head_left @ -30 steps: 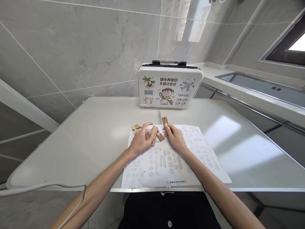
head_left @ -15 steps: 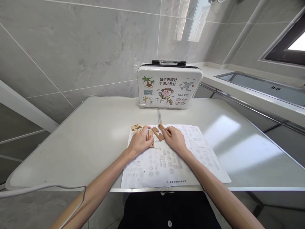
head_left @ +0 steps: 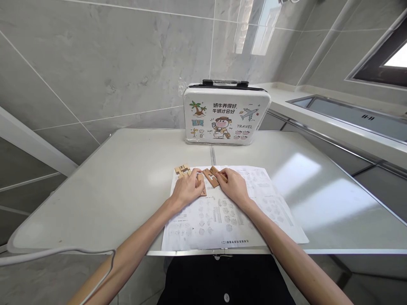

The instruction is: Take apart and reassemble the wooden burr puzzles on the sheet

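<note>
My left hand (head_left: 187, 187) is closed around a brown wooden puzzle piece (head_left: 200, 180), its thumb and fingers hiding much of it. Below those fingers shows the end of a piece marked 2 (head_left: 203, 193); whether it is a separate piece I cannot tell. Fingers of my right hand (head_left: 234, 184) pinch another numbered brown puzzle piece (head_left: 214, 170), slanted against a flat notched piece (head_left: 209, 178) that lies between the hands. Past my left hand lie lighter, yellowish wooden pieces (head_left: 182, 169), partly covered by the fingers.
A printed instruction sheet (head_left: 219, 233) lies under the hands, reaching the front edge of the white table (head_left: 95, 190). Behind it stands a white cartoon case (head_left: 203, 137) with a black handle, near the tiled wall. A white cable (head_left: 57, 250) crosses at the lower left.
The piece in my right hand has shifted slightly left, so its end now meets the flat notched piece. My left hand has stayed nearly still.
</note>
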The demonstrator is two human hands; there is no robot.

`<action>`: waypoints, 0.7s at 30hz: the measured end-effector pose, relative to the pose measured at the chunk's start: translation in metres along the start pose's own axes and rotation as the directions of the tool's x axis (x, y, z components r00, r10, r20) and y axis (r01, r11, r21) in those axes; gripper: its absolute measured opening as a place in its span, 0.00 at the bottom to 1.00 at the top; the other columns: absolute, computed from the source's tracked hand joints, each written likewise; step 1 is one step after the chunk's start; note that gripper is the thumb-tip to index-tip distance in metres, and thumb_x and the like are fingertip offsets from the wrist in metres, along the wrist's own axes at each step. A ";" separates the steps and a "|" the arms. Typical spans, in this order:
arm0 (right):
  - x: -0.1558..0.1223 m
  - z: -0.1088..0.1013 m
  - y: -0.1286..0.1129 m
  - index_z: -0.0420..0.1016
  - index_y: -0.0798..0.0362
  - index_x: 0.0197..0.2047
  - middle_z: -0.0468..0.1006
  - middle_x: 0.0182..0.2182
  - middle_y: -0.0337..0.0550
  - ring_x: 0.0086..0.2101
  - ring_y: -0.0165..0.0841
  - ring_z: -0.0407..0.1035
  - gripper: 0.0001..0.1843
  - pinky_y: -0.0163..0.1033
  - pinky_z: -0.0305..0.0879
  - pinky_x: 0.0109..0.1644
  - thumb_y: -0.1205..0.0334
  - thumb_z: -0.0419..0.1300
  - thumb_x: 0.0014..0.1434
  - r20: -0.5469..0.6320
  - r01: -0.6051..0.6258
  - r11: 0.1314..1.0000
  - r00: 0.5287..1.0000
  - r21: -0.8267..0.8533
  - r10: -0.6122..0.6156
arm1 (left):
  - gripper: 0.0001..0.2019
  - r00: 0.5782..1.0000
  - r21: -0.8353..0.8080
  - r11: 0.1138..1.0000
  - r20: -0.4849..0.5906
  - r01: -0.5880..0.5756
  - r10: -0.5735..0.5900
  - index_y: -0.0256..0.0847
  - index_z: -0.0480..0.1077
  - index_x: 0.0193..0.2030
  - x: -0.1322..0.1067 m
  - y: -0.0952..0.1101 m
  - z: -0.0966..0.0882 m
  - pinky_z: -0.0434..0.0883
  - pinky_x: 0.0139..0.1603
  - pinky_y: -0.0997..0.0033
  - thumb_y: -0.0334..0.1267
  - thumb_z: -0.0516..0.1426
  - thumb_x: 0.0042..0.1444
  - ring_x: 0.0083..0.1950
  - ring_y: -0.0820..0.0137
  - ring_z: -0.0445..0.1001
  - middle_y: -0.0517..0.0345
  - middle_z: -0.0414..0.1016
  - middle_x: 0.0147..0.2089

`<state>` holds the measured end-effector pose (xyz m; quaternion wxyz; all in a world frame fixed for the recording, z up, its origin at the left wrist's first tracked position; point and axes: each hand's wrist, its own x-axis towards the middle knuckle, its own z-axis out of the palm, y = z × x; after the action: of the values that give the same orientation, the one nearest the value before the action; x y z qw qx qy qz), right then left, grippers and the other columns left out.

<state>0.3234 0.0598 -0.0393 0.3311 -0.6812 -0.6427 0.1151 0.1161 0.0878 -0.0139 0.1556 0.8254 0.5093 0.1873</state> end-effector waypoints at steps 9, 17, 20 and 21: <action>-0.001 0.000 0.000 0.73 0.49 0.39 0.82 0.40 0.45 0.42 0.41 0.74 0.14 0.41 0.60 0.39 0.50 0.54 0.72 -0.014 0.004 0.997 1.000 -0.071 -0.005 | 0.17 0.999 0.023 0.999 0.010 0.033 -0.033 0.42 0.68 0.60 -0.001 0.003 -0.002 0.64 0.30 0.65 0.42 0.51 0.67 0.27 0.61 0.75 0.61 0.74 0.25; -0.002 0.000 0.000 0.72 0.49 0.40 0.81 0.40 0.45 0.42 0.40 0.73 0.13 0.41 0.59 0.39 0.51 0.55 0.73 -0.020 0.013 0.997 1.000 -0.082 -0.015 | 0.16 1.000 0.018 0.999 0.009 0.029 -0.029 0.43 0.68 0.58 -0.002 0.002 -0.001 0.63 0.29 0.66 0.41 0.51 0.68 0.27 0.63 0.75 0.62 0.74 0.25; -0.002 0.001 0.001 0.72 0.49 0.40 0.81 0.40 0.45 0.42 0.41 0.73 0.13 0.41 0.59 0.39 0.50 0.54 0.73 -0.025 0.020 0.997 0.999 -0.074 -0.022 | 0.15 1.000 -0.008 1.000 0.002 0.023 -0.023 0.44 0.68 0.58 -0.002 0.001 -0.001 0.63 0.29 0.66 0.41 0.51 0.68 0.26 0.63 0.74 0.63 0.74 0.24; -0.002 0.001 0.002 0.72 0.49 0.41 0.81 0.40 0.45 0.42 0.41 0.73 0.13 0.41 0.59 0.39 0.50 0.54 0.73 -0.025 0.024 0.997 0.999 -0.072 -0.026 | 0.15 1.000 -0.030 0.999 -0.002 0.020 -0.020 0.44 0.68 0.59 -0.002 0.001 -0.001 0.64 0.29 0.66 0.41 0.51 0.68 0.26 0.63 0.74 0.63 0.75 0.24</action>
<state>0.3238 0.0585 -0.0418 0.3163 -0.6860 -0.6504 0.0791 0.1159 0.0851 -0.0129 0.1691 0.8178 0.5147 0.1943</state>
